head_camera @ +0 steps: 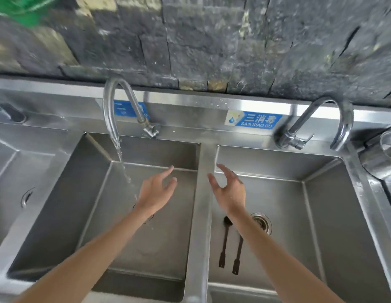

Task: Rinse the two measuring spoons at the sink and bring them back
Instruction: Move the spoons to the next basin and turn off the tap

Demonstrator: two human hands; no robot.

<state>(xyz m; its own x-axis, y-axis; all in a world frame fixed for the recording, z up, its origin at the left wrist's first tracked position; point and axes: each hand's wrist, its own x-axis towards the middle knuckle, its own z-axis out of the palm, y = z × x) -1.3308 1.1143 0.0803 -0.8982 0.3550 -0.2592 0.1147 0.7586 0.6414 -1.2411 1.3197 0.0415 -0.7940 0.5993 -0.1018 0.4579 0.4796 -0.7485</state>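
Two dark measuring spoons lie side by side on the floor of the right sink basin (pixel 321 215). The left spoon (pixel 224 241) shows its bowl and handle; the right spoon (pixel 237 256) is partly hidden under my right forearm. My left hand (pixel 156 193) hovers over the middle basin (pixel 98 204) with fingers spread and holds nothing, just right of the running water. My right hand (pixel 229 190) hangs above the right basin with loosely spread fingers, also holding nothing. Water streams from the left faucet (pixel 112 114) into the middle basin.
A steel divider (pixel 201 226) separates the two basins. A second faucet (pixel 341 125) stands at the back right, with no water running. A drain (pixel 261 221) sits near the spoons. A third basin (pixel 6 167) lies at the left and a metal pot (pixel 389 145) at the right edge.
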